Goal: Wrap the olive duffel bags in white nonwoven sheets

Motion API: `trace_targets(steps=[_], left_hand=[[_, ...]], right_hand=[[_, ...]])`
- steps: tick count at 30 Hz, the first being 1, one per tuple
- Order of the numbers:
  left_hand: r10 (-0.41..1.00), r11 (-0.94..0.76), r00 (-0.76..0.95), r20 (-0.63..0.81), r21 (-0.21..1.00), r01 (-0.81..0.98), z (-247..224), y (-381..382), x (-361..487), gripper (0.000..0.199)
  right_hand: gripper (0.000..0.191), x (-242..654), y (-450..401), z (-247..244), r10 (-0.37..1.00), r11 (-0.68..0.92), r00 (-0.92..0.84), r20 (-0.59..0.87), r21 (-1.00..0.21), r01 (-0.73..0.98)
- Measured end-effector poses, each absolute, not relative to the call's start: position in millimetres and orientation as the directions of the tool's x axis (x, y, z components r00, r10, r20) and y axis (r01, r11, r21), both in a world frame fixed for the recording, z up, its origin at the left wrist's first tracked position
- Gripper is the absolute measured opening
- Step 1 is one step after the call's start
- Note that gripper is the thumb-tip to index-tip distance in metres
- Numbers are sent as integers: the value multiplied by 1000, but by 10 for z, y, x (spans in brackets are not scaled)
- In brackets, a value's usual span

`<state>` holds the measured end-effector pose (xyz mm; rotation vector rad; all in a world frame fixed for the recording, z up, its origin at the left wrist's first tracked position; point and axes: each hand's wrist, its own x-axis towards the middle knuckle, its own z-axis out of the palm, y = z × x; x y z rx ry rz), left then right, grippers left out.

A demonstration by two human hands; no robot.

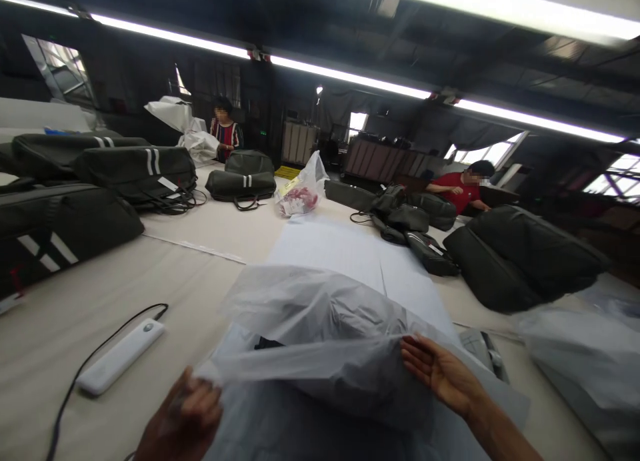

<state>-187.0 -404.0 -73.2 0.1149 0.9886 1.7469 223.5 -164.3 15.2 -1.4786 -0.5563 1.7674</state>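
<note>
A translucent plastic bag (320, 364) lies in front of me with a dark item inside, seen only dimly through the film. A small black piece (267, 343) shows at its mouth. My left hand (193, 404) is closed in a fist on the bag's left edge, slightly blurred. The bag's rim stretches from there to my right hand (440, 374), whose fingers press on the film at the right side. Beneath the bag are white sheets (345, 248) spread on the cream table (200, 294).
A white power strip (123, 356) with a black cord lies at left. Dark striped bags (137, 174) stand behind it. More dark bags (525, 258) and plastic film (590, 354) are at right. A filled clear bag (300, 191) stands ahead. Two people (463, 188) are across the table.
</note>
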Motion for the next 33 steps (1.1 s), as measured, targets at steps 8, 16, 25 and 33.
trace_targets(steps=[8,16,25,33], left_hand=[[666,-394,-656,354,914,94,398,-2483,-1545,65],[902,-429,385,197,303,851,564,-1944,-651,62],[884,-465,459,93,52,884,832,-1742,-575,9],[893,-412,359,272,172,895,471,-1407,-458,17]], right_hand=[[7,2186,-1684,178,776,-613,-73,-626,-723,-319],[13,2111,-1698,226,781,-595,-37,-623,-725,-348],[33,2128,-1701,207,812,-569,-118,-571,-732,-375],[26,2121,-1789,107,896,-434,-107,-431,-803,-408]])
